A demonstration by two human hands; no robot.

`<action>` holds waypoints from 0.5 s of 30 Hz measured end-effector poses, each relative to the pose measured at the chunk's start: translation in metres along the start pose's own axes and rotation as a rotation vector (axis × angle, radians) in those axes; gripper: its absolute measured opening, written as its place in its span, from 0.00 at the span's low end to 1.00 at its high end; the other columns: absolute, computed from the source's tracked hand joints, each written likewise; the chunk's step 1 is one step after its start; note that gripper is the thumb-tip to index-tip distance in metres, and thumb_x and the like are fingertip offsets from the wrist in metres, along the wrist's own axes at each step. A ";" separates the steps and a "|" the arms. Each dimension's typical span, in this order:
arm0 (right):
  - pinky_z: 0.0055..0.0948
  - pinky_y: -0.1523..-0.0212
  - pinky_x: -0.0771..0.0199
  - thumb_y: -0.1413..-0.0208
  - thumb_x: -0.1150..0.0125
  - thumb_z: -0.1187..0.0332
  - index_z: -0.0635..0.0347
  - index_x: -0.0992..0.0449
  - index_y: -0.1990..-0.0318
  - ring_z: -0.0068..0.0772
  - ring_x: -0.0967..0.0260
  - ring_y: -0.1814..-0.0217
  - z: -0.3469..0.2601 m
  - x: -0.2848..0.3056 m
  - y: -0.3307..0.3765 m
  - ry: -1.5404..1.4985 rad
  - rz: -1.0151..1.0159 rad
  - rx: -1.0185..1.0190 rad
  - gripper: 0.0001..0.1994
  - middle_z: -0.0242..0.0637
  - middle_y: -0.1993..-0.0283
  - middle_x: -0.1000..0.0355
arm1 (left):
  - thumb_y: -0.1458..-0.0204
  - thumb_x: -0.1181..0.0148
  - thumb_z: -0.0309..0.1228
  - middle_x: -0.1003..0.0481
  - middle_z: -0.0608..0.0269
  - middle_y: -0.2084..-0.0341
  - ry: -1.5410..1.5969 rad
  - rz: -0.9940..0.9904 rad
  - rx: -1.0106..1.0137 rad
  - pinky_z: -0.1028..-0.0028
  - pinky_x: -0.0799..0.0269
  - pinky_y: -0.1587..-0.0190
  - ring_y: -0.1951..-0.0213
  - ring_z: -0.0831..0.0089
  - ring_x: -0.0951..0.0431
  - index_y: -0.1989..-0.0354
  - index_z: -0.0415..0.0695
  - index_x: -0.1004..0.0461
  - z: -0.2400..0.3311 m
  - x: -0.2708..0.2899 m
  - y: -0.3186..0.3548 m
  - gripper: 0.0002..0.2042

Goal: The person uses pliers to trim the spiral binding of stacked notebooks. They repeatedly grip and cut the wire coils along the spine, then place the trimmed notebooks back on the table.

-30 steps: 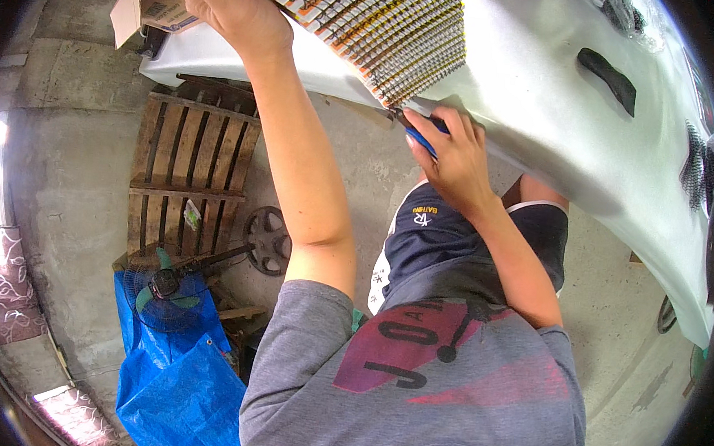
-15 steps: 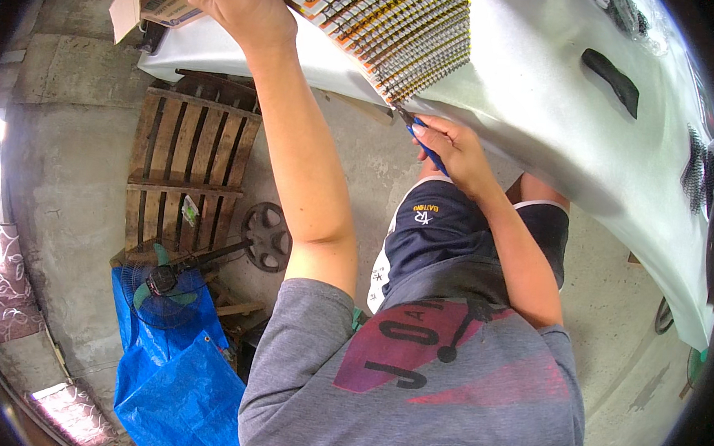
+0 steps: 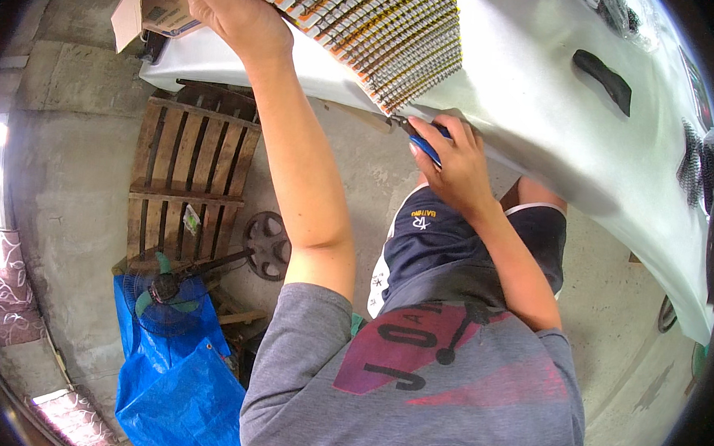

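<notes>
A woven mat (image 3: 376, 40) with grey, yellow, brown and orange bands lies slanted over the near edge of a white-covered table. My left hand (image 3: 234, 19) is closed at its far left corner, with the fingertips partly out of the picture. In my right hand (image 3: 458, 168) is a pair of blue-handled pliers (image 3: 427, 148), possibly cutters. Their jaws are at the mat's near corner, just past the table edge; the exact contact is too small to make out.
The white-covered table (image 3: 529, 78) bears a black curved piece (image 3: 603, 81) and black mesh-like items (image 3: 691, 166) at the right. An open cardboard box (image 3: 162, 7) stands far left. Left on the floor are a wooden pallet (image 3: 189, 164), a fan (image 3: 165, 293) and a blue tarp (image 3: 183, 400).
My right hand has turned and shifted slightly right, with the pliers lying flatter and their handles looking wider apart. The mat's near corner has moved a little down and left.
</notes>
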State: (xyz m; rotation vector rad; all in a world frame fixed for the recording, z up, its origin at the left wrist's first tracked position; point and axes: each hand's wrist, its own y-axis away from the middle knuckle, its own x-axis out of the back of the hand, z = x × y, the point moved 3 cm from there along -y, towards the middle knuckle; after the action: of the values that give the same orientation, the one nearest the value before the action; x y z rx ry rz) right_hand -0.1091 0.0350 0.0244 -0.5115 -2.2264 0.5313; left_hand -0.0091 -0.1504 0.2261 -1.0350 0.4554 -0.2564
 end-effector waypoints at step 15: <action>0.34 0.62 0.29 0.44 0.46 0.61 0.61 0.26 0.52 0.39 0.28 0.62 0.014 -0.016 -0.002 -0.434 -0.100 -0.173 0.17 0.44 0.63 0.27 | 0.40 0.66 0.49 0.25 0.54 0.62 -0.203 0.110 -0.042 0.66 0.24 0.56 0.61 0.66 0.23 0.59 0.39 0.28 0.000 0.006 -0.005 0.25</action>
State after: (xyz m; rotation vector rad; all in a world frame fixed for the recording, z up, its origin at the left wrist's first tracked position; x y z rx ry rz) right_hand -0.1103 0.0225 0.0071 -0.3964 -2.7138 0.4283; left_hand -0.0036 -0.1557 0.2283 -1.0607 0.3333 -0.0427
